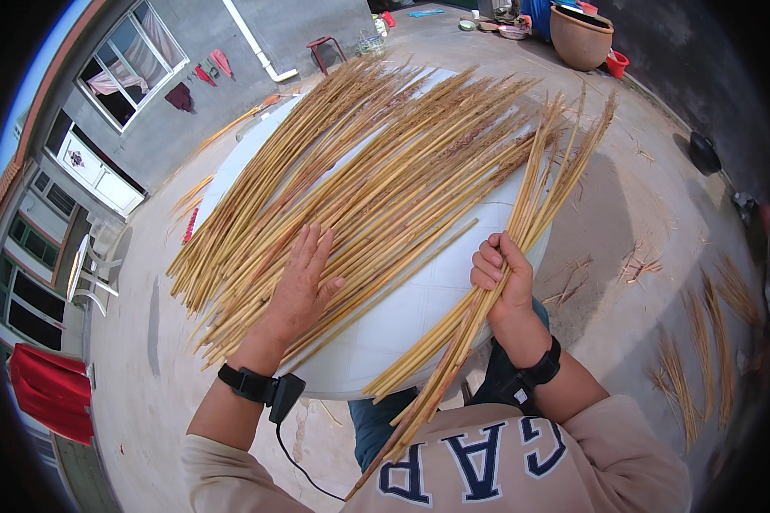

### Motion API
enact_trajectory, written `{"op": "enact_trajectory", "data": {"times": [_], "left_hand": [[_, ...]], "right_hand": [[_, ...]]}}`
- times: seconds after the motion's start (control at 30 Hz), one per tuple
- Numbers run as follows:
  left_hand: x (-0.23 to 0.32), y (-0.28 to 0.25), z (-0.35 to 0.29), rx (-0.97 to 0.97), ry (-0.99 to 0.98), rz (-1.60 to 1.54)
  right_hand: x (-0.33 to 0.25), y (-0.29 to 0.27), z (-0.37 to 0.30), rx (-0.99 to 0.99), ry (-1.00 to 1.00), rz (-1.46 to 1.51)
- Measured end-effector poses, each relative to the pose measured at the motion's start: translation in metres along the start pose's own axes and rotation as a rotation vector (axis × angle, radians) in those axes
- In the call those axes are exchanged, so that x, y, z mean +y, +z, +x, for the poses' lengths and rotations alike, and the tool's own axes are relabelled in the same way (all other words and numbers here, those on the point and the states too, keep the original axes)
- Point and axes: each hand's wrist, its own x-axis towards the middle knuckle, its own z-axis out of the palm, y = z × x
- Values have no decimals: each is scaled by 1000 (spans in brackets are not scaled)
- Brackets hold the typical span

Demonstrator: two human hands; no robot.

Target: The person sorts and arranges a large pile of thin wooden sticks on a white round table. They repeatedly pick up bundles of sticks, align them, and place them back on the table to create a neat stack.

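Head view: outdoor yard; round white table (381, 342) in front of the wearer, spread with plumed reed stalks (359, 192).
Stalks on table: loose layer running lower left to upper right, feathery brown heads at the far end, cut ends nearer the wearer.
Right grip (506, 272): clenched round a slim held bunch (535, 203), thumb uppermost; bunch slants across the table's right edge, butts toward the wearer's lap.
Left grip (304, 278): released, fingers extended, palm down at the loose stalks; contact with them unclear.
Gathered: one handful off the layer; small bunches (720, 350) lie on the ground at right, perhaps already set aside. Ties, if any, too small to tell.
Left over: most of the layer, ungathered. Judged well short of finished.
Butt ends of held bunch: uneven, some stalks reaching much lower; evening-up looks undone.
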Motion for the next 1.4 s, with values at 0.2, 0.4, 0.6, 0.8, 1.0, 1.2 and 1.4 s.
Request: {"op": "enact_trajectory", "data": {"times": [0.2, 0.4, 0.6, 0.8, 1.0, 1.2, 1.4], "left_hand": [[-98, 34, 31, 80, -369, 120], [-67, 41, 25, -102, -434, 158], [-55, 38, 9, -131, -336, 58], [-63, 36, 17, -130, -412, 114], [-34, 28, 11, -183, -365, 130], [-57, 19, 40, 74, -208, 108], [-76, 21, 72, 116, -172, 148]], "right_hand": [[1, 1, 2, 2, -9, -31], [1, 1, 2, 15, 14, -48], [1, 2, 0, 10, -11, -97], [2, 2, 0, 10, 14, -86], [2, 3, 1, 15, -3, -98], [3, 4, 0, 19, 1, -110], [0, 2, 0, 10, 1, -120]]}}
